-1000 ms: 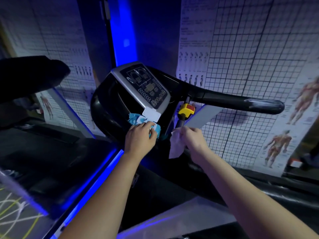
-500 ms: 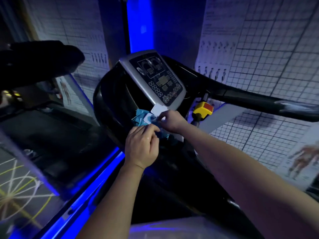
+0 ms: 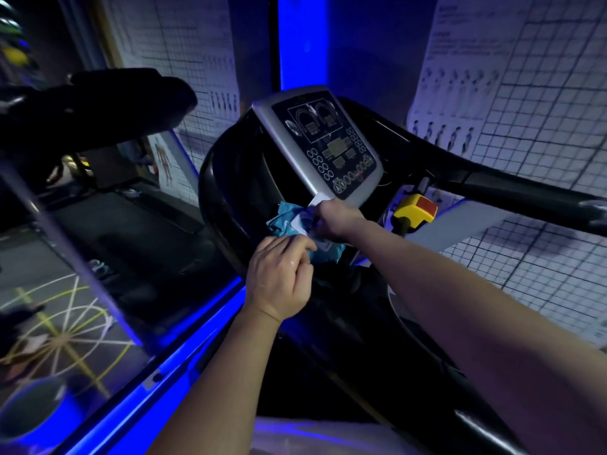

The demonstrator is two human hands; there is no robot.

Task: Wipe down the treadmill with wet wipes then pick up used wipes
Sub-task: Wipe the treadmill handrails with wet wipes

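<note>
Teal crinkly plastic wet-wipe pack [image 3: 286,220] lies on the black curved-frame treadmill [image 3: 223,205], at 6 o'clock of its grey slanted control console w/ dark button panel [image 3: 323,149]. L hand [image 3: 281,280] is at 7 o'clock of the pack, fingers curled over the near edge, gripping it. R hand [image 3: 340,221] is on the pack's 3 o'clock side, fingertips bunched and pinching at the white flap; whether a wipe is betw. them, can't tell. Yellow block-shaped stop switch w/ red top [image 3: 415,208] is at 3 o'clock of R hand, near but apart.

Dim — blue glow, warped edges
</note>
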